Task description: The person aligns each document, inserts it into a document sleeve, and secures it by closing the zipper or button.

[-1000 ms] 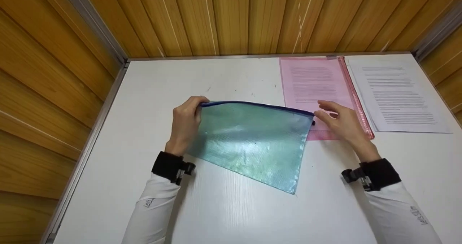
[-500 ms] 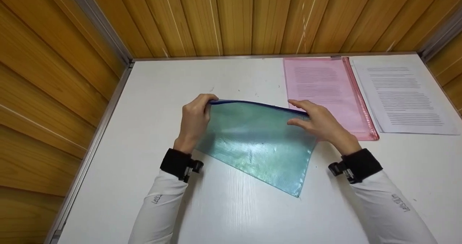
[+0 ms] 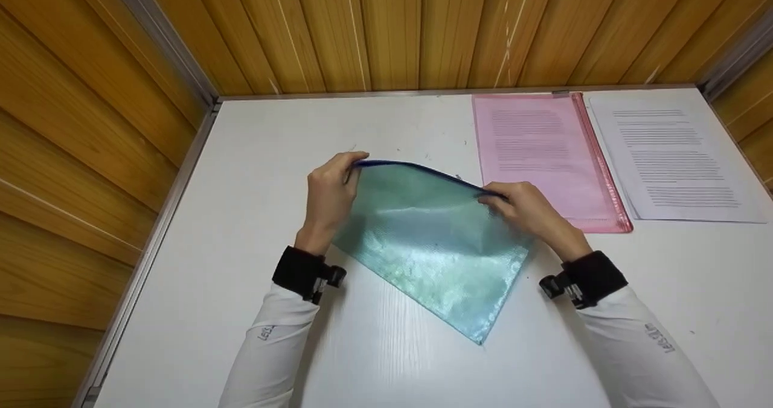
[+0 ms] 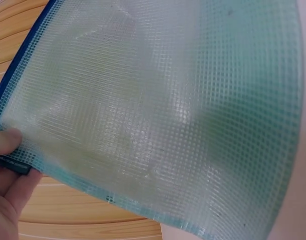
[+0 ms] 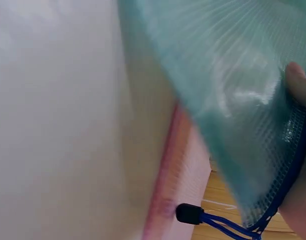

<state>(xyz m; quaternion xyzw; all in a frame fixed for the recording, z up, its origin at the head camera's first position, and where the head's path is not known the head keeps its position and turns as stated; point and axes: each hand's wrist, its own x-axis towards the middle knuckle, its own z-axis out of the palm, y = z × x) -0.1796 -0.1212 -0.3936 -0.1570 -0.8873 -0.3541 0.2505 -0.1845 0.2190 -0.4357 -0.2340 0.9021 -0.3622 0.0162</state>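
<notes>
A translucent green mesh zipper pouch (image 3: 435, 251) is held up at a tilt by both hands, its dark blue zipper edge at the top. My left hand (image 3: 329, 200) pinches its upper left corner; in the left wrist view the thumb lies on the mesh and a small dark tab (image 4: 14, 165) shows between the fingers. My right hand (image 3: 531, 212) grips the zipper edge short of the right corner, with the thumb (image 5: 298, 82) pressed on the near face. A blue cord with a black pull end (image 5: 188, 213) hangs from that corner in the right wrist view.
A pink zipper pouch (image 3: 531, 136) with a printed sheet inside lies at the back right of the white table (image 3: 253, 154). Beside it is a stack of printed paper (image 3: 682, 160). Wood-panelled walls (image 3: 386, 34) stand behind and at the sides.
My right hand has moved left from the pouch's corner and now grips the zipper edge further in. The pouch's right side has tilted lower. My left hand has kept its hold, shifting slightly right.
</notes>
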